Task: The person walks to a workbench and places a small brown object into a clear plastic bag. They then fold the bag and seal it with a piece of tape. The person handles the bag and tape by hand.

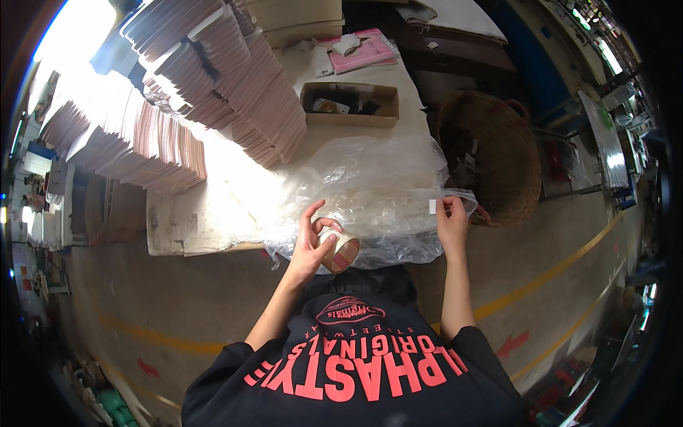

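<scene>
My left hand (pixel 311 245) is closed around a roll of tape (pixel 341 252), its cardboard core facing me near the table's front edge. Its index finger sticks up off the roll. A clear plastic bag (pixel 363 178) lies crumpled across the front of the table, under and between my hands. At the bag's right end, my right hand (pixel 452 217) pinches with thumb and fingers. A small white piece (pixel 432 206) shows at those fingertips, beside a gathered fold of the plastic. Whether it is paper or tape I cannot tell.
Tall stacks of pale pinkish sheets (pixel 242 92) stand on the table's left. Behind the bag sits an open cardboard box (pixel 356 119) with small items in it. Farther back lies a pink booklet (pixel 364 51). A wicker basket (pixel 523 164) stands right of the table.
</scene>
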Demonstrator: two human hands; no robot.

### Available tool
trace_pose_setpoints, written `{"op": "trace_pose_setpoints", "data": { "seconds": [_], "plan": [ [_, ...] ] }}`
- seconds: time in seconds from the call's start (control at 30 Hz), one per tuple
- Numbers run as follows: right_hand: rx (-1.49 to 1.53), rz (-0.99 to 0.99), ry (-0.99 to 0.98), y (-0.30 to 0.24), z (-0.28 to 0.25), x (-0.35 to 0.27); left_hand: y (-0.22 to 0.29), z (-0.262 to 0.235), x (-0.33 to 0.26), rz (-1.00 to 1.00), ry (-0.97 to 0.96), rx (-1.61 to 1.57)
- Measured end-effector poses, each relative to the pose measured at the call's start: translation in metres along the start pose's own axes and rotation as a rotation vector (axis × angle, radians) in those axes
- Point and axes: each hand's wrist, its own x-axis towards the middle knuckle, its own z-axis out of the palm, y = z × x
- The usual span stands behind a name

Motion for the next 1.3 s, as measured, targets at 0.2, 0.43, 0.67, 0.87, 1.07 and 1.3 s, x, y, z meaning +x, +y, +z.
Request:
{"op": "trace_pose_setpoints", "data": {
  "seconds": [0.2,0.43,0.67,0.87,1.07,1.3],
  "plan": [
    [0.364,0.202,-0.462,-0.094,0.024,-0.023,0.035,0.021,-0.012,0.154,-0.080,0.103],
    [0.248,-0.040,-0.815,-0.159,0.023,-0.018,0.061,0.038,-0.026,0.169,-0.136,0.168],
    [0.360,0.055,-0.958,-0.168,0.007,-0.013,0.069,0.043,-0.040,0.158,-0.173,0.142],
    [0.567,0.197,-1.212,-0.185,0.002,-0.026,0.069,0.041,-0.041,0.311,-0.210,0.265],
    [0.477,0.120,-1.251,-0.189,-0.008,-0.021,0.070,0.039,-0.047,0.312,-0.177,0.238],
    [0.431,0.146,-1.197,-0.195,-0.013,-0.011,0.071,0.031,-0.052,0.280,-0.176,0.314]
  ]
}}
